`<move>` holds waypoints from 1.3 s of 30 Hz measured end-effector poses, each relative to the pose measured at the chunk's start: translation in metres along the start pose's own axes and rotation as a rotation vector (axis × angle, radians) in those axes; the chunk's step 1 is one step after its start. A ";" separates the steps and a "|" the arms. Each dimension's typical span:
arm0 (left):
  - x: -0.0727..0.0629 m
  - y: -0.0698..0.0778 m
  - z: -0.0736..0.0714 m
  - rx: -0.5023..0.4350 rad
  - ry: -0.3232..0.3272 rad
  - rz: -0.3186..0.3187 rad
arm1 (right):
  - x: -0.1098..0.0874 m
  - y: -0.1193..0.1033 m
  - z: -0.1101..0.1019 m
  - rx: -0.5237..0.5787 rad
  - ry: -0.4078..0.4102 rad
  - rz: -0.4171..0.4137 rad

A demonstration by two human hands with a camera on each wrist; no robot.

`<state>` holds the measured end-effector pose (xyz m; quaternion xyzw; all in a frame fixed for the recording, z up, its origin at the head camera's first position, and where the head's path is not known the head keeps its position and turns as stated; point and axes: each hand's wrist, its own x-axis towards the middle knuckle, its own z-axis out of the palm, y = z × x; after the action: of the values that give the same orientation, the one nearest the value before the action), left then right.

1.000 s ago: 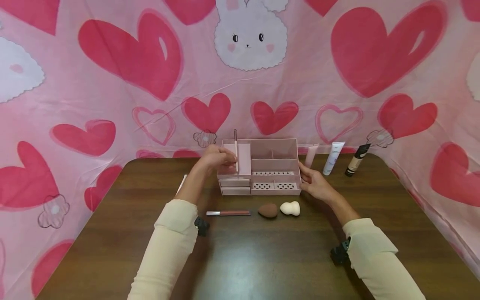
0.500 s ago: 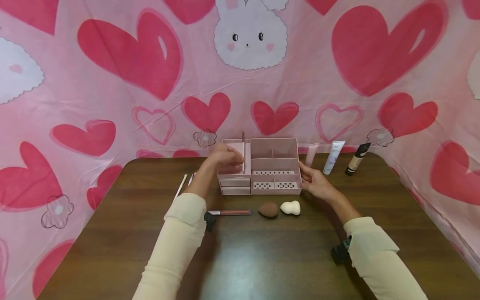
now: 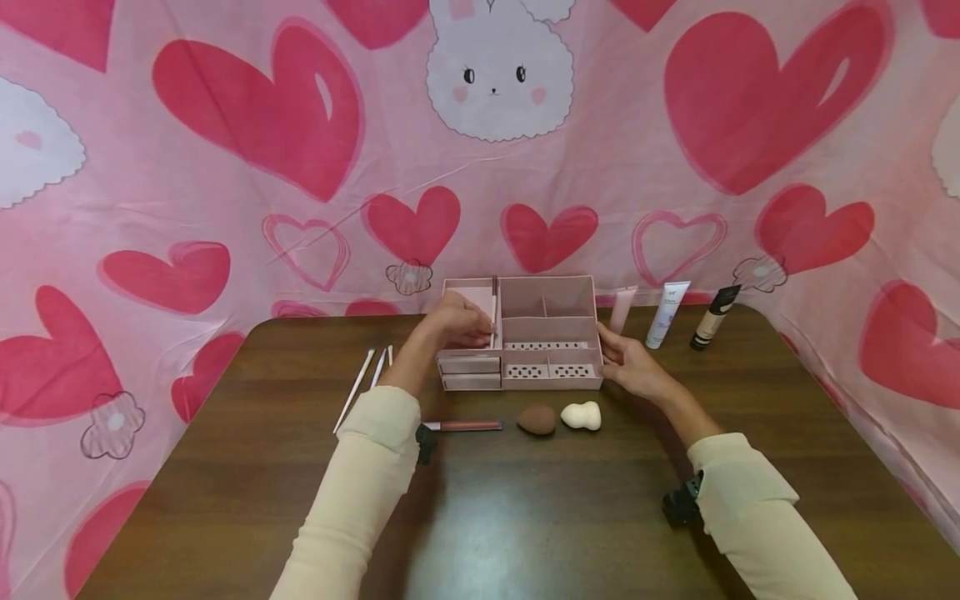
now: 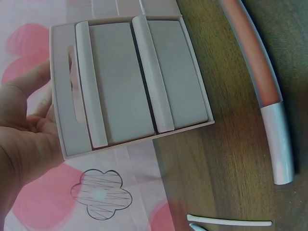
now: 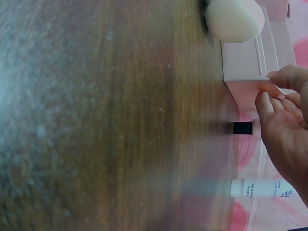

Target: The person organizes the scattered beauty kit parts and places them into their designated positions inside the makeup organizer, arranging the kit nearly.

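Note:
A pink makeup organizer (image 3: 551, 384) stands at the back of the table, with open compartments on the right and two small drawers (image 4: 120, 82) at its lower left. My left hand (image 3: 457, 323) reaches over its upper left compartment and pinches a slim makeup brush (image 3: 494, 302), which is held upright near that compartment's right wall. In the left wrist view the brush and my fingertips are hidden behind the organizer's front. My right hand (image 3: 636, 367) grips the organizer's right side, the thumb at the edge and the fingers (image 5: 276, 103) curled along the side wall.
In front lie a lip gloss tube (image 3: 471, 426), a brown makeup sponge (image 3: 536, 420) and a cream sponge (image 3: 581, 416). Several thin sticks (image 3: 354, 390) lie at left. Right of the organizer stand a pink tube (image 3: 622, 310), a white tube (image 3: 667, 315) and a black-capped foundation tube (image 3: 714, 318).
My left hand has moved right with the brush, from the compartment's middle to its right wall, and the brush sits lower. The right hand has kept its place on the organizer.

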<state>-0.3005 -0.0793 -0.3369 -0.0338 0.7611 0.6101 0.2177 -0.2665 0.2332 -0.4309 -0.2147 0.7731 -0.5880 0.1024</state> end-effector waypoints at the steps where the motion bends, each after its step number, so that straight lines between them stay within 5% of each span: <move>1: 0.000 0.000 0.000 0.004 0.001 -0.003 | 0.000 0.000 0.000 -0.004 0.001 -0.001; 29: -0.004 0.004 0.008 0.029 0.041 -0.028 | 0.000 -0.002 0.001 -0.005 0.003 0.002; 39: -0.005 0.003 0.006 0.020 -0.002 -0.008 | 0.000 -0.003 0.001 -0.007 -0.001 0.019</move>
<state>-0.2952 -0.0739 -0.3332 -0.0342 0.7669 0.6015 0.2212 -0.2654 0.2320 -0.4283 -0.2079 0.7770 -0.5844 0.1074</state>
